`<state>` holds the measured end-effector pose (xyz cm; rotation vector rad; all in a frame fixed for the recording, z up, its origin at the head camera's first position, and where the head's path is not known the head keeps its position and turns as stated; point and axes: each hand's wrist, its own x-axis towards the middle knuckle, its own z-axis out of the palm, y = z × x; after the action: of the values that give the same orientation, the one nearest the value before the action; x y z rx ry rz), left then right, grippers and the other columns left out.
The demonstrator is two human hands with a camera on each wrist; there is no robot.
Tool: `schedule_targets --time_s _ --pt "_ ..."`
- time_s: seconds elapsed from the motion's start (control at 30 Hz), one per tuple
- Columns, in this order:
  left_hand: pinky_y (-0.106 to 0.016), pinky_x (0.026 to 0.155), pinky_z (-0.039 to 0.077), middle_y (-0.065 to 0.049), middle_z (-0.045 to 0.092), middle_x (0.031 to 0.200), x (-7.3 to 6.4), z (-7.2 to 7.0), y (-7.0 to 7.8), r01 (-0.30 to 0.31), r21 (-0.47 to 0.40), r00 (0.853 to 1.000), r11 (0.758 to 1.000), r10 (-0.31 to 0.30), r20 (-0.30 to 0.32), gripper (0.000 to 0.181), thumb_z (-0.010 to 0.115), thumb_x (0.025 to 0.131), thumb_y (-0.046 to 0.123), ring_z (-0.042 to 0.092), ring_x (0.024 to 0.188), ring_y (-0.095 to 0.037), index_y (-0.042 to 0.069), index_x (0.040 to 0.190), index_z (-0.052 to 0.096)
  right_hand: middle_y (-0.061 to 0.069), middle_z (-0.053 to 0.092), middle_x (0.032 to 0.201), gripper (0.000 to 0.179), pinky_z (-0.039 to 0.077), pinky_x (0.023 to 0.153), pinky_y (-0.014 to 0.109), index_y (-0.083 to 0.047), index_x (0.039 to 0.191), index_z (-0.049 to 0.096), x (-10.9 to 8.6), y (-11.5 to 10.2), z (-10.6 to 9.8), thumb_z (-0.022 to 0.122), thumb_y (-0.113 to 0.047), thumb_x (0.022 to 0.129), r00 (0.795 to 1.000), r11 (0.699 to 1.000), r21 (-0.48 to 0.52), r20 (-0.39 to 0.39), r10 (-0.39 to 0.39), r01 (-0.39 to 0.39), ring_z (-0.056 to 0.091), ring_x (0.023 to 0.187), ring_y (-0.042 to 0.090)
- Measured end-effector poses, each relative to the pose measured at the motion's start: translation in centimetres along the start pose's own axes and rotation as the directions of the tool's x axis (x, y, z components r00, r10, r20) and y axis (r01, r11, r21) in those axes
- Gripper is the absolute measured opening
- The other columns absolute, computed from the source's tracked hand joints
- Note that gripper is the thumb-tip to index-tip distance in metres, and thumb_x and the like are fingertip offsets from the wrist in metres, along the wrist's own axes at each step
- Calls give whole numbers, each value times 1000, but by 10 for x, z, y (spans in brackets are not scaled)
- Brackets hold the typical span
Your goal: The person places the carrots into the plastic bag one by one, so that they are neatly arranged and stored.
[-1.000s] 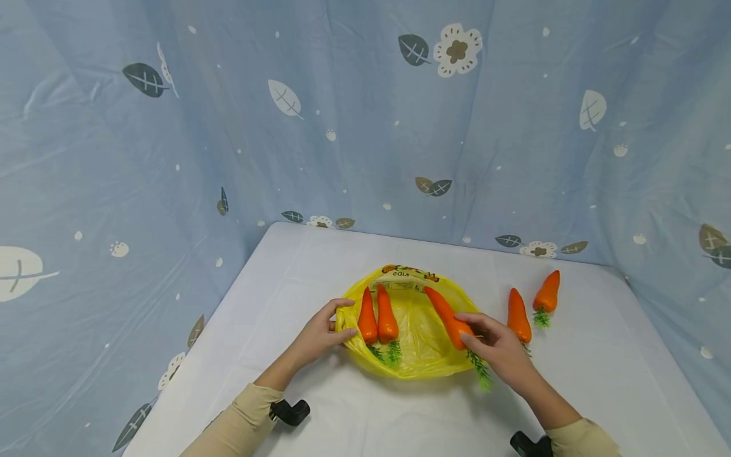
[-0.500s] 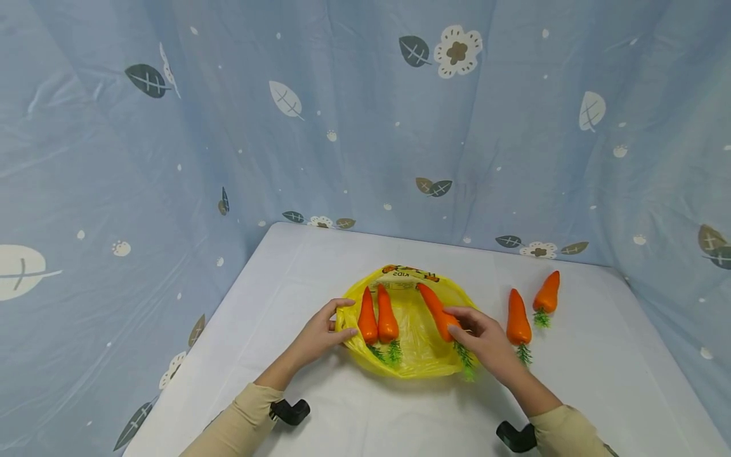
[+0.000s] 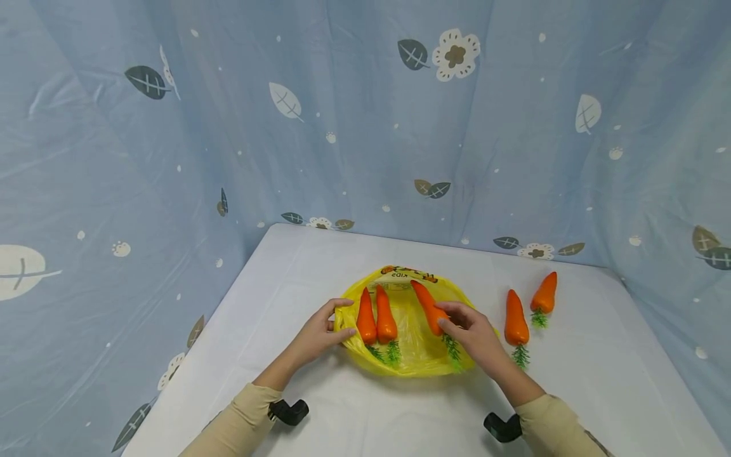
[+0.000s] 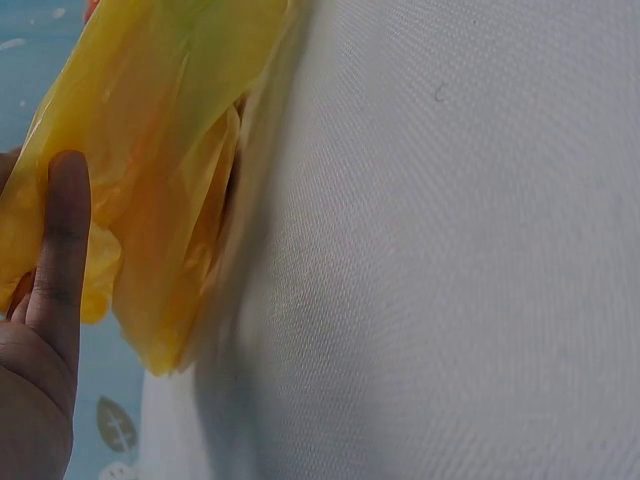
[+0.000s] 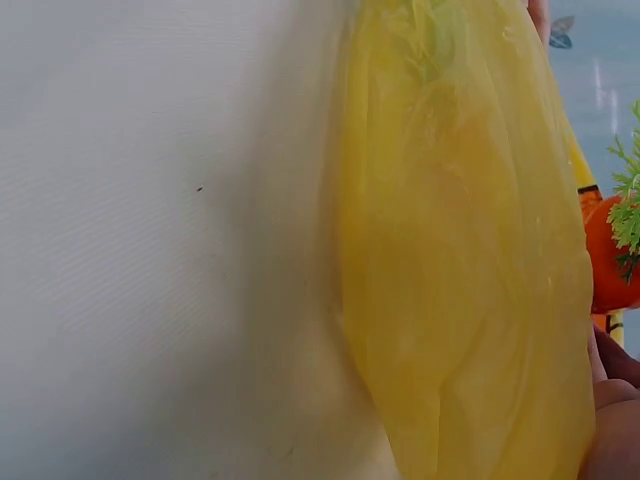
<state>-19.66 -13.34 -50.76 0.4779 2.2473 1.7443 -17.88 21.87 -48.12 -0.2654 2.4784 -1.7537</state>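
The artificial carrot [image 3: 427, 307], likely light, stiff and slick, was best held at its thick end, where the right hand [image 3: 469, 327] pinched it over the limp yellow plastic bag [image 3: 417, 355] toward the far edge of the bench [image 3: 308, 260], the left hand [image 3: 317, 331] gripping the bag's rim.

A white-covered table [image 3: 365, 416] bears a yellow plastic bag [image 3: 411, 349] and, right of it, two orange carrots [image 3: 516, 322]
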Motion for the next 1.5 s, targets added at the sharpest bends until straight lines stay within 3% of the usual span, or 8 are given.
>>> schedule_targets --time_s 0.63,0.9,1.07,1.5 --pt "-32 72 60 -23 44 148 1 1 -2 -1 2 1000 1000 1 -3 62 73 95 15 71 87 -19 6 149 43 10 63 133 43 54 87 24 -16 134 66 27 4 21 72 -35 96 998 998 -2 -22 56 -56 59 112 28" --pt "-29 72 59 -22 44 148 1 0 -2 0 -11 1000 1000 0 -4 63 74 95 15 72 89 -21 7 149 43 10 61 136 40 54 89 27 -15 134 66 32 9 28 72 -30 97 999 998 19 -3 54 -54 58 116 30" --pt "-31 72 59 -25 43 148 1 0 -3 -15 -10 1000 1000 15 0 62 72 96 13 72 90 -22 5 149 42 13 61 136 40 53 88 29 -11 134 65 33 10 32 71 -25 98 999 999 -1 1 42 -42 58 115 31" --pt "-29 71 59 -25 46 144 2 0 -2 -15 -20 1000 1000 15 4 63 73 96 15 72 88 -18 4 149 41 6 67 127 35 55 83 31 -19 127 70 38 21 42 76 -26 94 999 995 -86 -8 45 -46 63 106 24"
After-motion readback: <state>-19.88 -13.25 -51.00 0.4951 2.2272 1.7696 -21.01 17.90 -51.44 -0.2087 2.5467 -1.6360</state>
